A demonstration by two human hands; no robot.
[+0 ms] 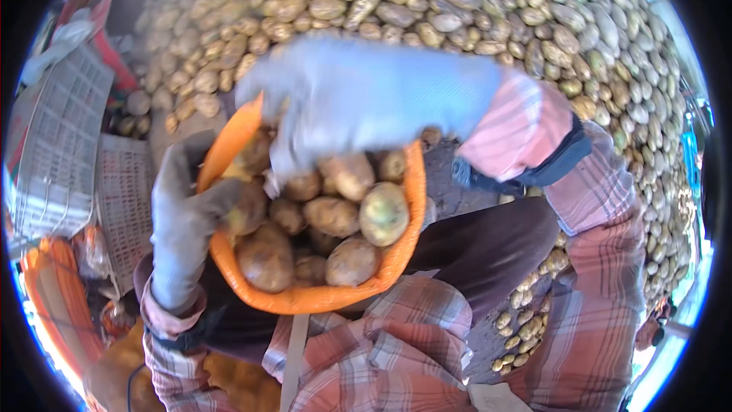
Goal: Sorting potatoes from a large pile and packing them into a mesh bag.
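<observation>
An orange mesh sack with its rim rolled back stands open between the person's knees, full of potatoes. One potato near its right side has a greenish skin. My left hand, in a grey glove, grips the sack's left rim, its thumb over the edge beside a potato. My right hand, in a blue-grey glove, is blurred and reaches over the sack's far left rim. Its fingers point down at the potatoes; whether they hold anything cannot be made out.
A large heap of potatoes rises ahead and along the right. White plastic crates stand at the left, with folded orange mesh sacks below them. More potatoes lie on the ground by the right leg. A filled sack shows at lower left.
</observation>
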